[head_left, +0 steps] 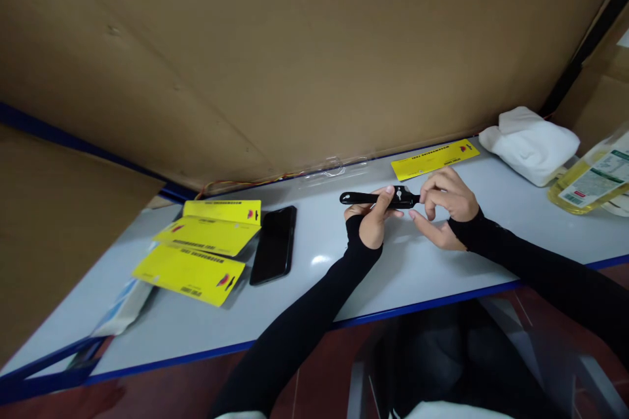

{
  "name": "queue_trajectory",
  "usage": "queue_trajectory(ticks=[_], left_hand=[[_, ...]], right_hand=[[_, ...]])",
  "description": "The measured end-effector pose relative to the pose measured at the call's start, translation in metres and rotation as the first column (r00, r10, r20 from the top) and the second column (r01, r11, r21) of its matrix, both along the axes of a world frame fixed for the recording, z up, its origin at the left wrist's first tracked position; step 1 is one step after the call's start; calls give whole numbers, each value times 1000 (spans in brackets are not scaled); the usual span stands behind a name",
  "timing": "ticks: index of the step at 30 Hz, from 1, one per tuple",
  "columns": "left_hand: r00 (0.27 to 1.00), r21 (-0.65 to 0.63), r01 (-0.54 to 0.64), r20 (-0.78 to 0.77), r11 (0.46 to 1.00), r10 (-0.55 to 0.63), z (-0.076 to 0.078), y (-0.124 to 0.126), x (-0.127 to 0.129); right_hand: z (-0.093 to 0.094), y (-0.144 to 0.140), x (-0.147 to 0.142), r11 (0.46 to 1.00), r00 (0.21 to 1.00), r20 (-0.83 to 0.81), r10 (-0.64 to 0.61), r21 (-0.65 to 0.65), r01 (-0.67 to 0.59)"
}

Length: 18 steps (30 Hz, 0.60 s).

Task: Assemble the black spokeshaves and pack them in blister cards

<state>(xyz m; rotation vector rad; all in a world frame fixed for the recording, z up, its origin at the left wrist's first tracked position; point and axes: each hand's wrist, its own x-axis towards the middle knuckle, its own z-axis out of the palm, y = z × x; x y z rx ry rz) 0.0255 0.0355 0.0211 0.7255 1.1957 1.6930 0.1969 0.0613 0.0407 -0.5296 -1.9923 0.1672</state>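
A black spokeshave [403,197] is held above the table, level, with its long handle pointing left and a pale metal fitting on its middle. My left hand [374,219] is closed around it near the middle, thumb on top. At its right end, the bent fingers of my right hand [449,206] close on the other handle, mostly hidden behind them; the thumb sits apart, below. Just behind the hands lies a yellow printed card [435,159].
Several yellow cards [189,275] overlap at the left, beside a black phone [273,245]. Clear plastic packaging [337,172] lies against the cardboard wall [314,59]. A white cloth bundle [531,144] and a bottle of yellow liquid [592,177] stand at the right.
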Motion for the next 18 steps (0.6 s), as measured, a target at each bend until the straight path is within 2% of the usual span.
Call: queue_trajectory(ticks=[10, 15, 18], left_hand=[[999, -7, 21, 33, 1000, -21, 1, 0, 0], [999, -24, 49, 17, 998, -49, -1, -3, 2], [999, -17, 43, -8, 999, -43, 0, -3, 2]], right_hand=[[-8, 1, -2, 999, 993, 104, -52, 6, 52], [-8, 4, 1, 998, 999, 47, -13, -55, 16], [-11, 6, -1, 999, 1000, 4, -26, -40, 26]])
